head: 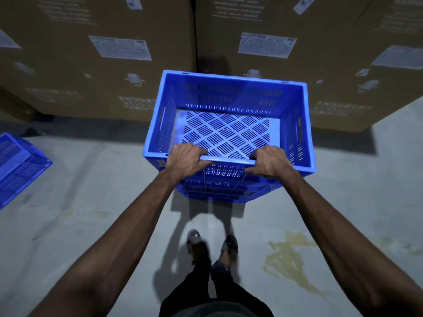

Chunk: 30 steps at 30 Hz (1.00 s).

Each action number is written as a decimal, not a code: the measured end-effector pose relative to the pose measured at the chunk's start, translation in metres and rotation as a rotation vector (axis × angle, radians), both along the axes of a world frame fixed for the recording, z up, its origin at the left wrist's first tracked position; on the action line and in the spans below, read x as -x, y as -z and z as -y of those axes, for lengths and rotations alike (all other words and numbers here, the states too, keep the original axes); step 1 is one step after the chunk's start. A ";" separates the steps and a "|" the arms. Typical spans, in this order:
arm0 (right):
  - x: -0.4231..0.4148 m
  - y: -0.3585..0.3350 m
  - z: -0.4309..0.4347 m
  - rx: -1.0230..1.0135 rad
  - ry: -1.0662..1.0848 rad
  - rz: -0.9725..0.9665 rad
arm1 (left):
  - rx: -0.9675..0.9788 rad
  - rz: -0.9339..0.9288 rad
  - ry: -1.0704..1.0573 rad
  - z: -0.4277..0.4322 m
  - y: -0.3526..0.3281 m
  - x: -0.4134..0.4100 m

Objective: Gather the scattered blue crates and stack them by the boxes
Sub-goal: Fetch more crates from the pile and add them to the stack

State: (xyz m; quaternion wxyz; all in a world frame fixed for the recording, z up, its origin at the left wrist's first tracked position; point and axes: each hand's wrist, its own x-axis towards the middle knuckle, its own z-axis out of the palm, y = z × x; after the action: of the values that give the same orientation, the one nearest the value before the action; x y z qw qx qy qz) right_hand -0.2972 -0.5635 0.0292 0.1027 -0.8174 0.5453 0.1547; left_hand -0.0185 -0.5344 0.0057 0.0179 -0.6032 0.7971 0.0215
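Clearly the gathering is well under way. The top crate sits upright and empty on a stack of other blue crates, at the far edge of the floor, just in front of the tall cardboard boxes. Both hands are clamped on its near rim, set apart from each other. The left hand grips near the left corner and the right hand towards the right corner, with the fingers of each curled over the rim into the crate.

Only the blurred near walls of the crates below show, so how many are already stacked cannot be counted; it looks like two or more. Nor is it plain whether the top crate is fully seated or a little short of settling, and it seems slightly skewed against the ones beneath.

As for what is left, one loose crate lies tilted on the floor by its left edge, well apart from the stack, and it has yet to be brought over. Others may lie outside the view. A yellowish stain marks the floor to the right of the person's feet. I judge the present step to be placing this crate, with at least one more trip to follow.
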 end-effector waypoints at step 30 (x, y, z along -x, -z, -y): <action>-0.013 -0.064 -0.072 0.049 0.107 0.398 | -0.044 0.008 0.002 -0.061 -0.062 0.017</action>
State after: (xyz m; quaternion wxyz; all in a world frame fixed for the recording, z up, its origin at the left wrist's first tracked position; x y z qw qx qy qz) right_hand -0.2845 -0.4911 0.0936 0.1965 -0.8039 0.5606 -0.0287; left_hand -0.0355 -0.4737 0.0678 0.0343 -0.6021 0.7968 0.0367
